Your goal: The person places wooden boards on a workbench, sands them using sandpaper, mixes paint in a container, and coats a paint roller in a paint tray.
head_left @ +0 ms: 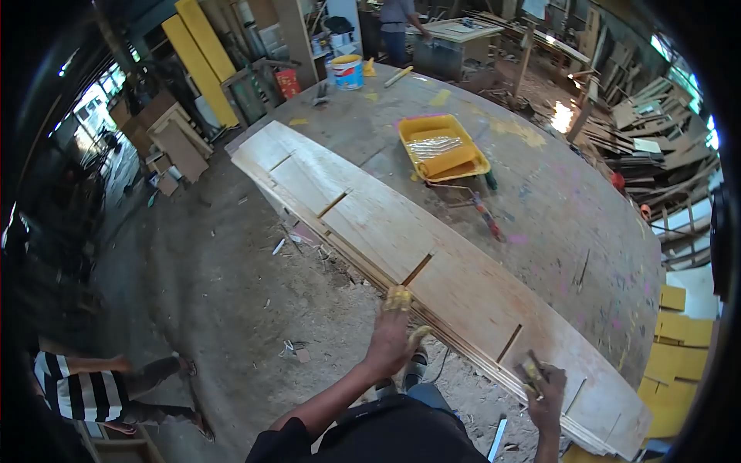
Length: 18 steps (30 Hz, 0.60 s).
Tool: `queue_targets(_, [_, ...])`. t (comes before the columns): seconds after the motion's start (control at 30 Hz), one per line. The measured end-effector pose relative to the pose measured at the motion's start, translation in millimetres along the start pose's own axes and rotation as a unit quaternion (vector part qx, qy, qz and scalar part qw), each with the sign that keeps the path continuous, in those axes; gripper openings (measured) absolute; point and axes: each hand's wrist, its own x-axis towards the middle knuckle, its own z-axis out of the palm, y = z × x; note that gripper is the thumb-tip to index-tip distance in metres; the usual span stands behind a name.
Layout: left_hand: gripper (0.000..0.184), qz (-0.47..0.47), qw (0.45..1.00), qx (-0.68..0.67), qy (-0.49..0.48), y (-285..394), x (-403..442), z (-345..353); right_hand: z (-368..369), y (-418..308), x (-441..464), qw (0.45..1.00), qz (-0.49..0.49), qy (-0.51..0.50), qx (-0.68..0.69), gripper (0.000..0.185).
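A stack of long, pale plywood boards (pixel 471 297) with narrow slots lies diagonally along the near edge of a paint-spattered table. My left hand (pixel 390 336) has its yellow-stained fingers laid over the top board's near edge by a slot, thumb spread apart. Toward the right end, my right hand (pixel 546 393) is closed around a small dark, flat piece (pixel 532 366) above the board; its kind is unclear. Beyond the boards sits a yellow paint tray (pixel 485 165) with a yellow paint roller (pixel 448 161) in it, its red handle (pixel 488 220) reaching onto the table.
A paint bucket (pixel 347 73) stands at the table's far edge (pixel 417 69). Yellow-painted slotted boards (pixel 679 370) are at right. A person in a striped shirt (pixel 81 390) is at lower left; another person (pixel 397 27) stands at the back. Scrap wood (pixel 656 123) is piled at right.
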Motion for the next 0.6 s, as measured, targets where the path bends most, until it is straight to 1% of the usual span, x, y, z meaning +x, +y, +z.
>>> queue_targets(0.03, [0.081,-0.053,0.997,-0.045,0.032,-15.0,-5.8,3.9,9.0,-3.7,12.7,0.999,-0.037,-0.021,0.018,0.043])
queue_targets(0.07, [0.081,-0.056,0.997,-0.040,0.040,-29.5,-8.8,8.0,18.2,-9.6,29.3,0.996,-0.086,-0.034,0.017,0.043])
queue_targets(0.1, [0.077,-0.120,0.984,-0.119,0.054,-44.0,-12.5,13.4,25.8,-20.9,49.3,0.990,-0.134,-0.046,0.016,0.044])
queue_targets(0.13, [0.074,-0.183,0.961,-0.198,0.067,-54.2,-11.5,11.4,35.6,-29.2,66.1,0.989,-0.142,-0.047,0.019,0.044])
queue_targets(0.17, [0.074,-0.187,0.960,-0.197,0.073,-67.5,-8.5,9.5,46.3,-36.5,81.6,0.983,-0.166,-0.068,0.038,0.042])
queue_targets(0.2, [0.072,-0.226,0.925,-0.294,0.086,-77.5,-2.4,4.6,55.6,-44.2,97.4,0.976,-0.189,-0.089,0.056,0.040])
queue_targets(0.23, [0.070,-0.260,0.878,-0.390,0.098,-87.7,4.9,4.8,62.9,-54.8,114.9,0.975,-0.196,-0.093,0.055,0.040])
queue_targets(0.27, [0.068,-0.235,0.852,-0.440,0.160,-98.9,12.1,10.7,69.1,-66.6,132.6,0.966,-0.229,-0.114,0.046,0.036])
queue_targets(0.3, [0.068,-0.241,0.847,-0.443,0.165,-105.7,17.3,10.0,76.2,-76.6,148.7,0.955,-0.261,-0.135,0.039,0.032])
queue_targets(0.33, [0.071,-0.277,0.760,-0.561,0.177,-113.9,24.3,5.7,85.2,-83.6,165.2,0.953,-0.265,-0.142,0.037,0.032])
queue_targets(0.37, [0.074,-0.304,0.655,-0.666,0.187,-121.9,31.2,0.8,95.4,-90.1,182.3,0.944,-0.293,-0.149,0.040,0.029])
queue_targets(0.4, [0.077,-0.284,0.629,-0.700,0.185,-124.1,37.0,-9.1,105.8,-98.1,198.7,0.933,-0.322,-0.154,0.044,0.027])
queue_targets(0.43, [0.077,-0.285,0.625,-0.701,0.191,-125.7,41.1,-16.3,116.5,-107.2,214.0,0.931,-0.327,-0.159,0.043,0.027])
queue_targets(0.5, [0.077,-0.290,0.582,-0.734,0.196,-136.7,52.6,-28.6,137.3,-129.5,246.2,0.920,-0.351,-0.160,0.074,0.024])
queue_targets(0.6, [0.073,-0.288,0.564,-0.741,0.225,-181.0,53.7,-19.6,167.7,-169.7,294.8,0.907,-0.372,-0.181,0.080,0.021])
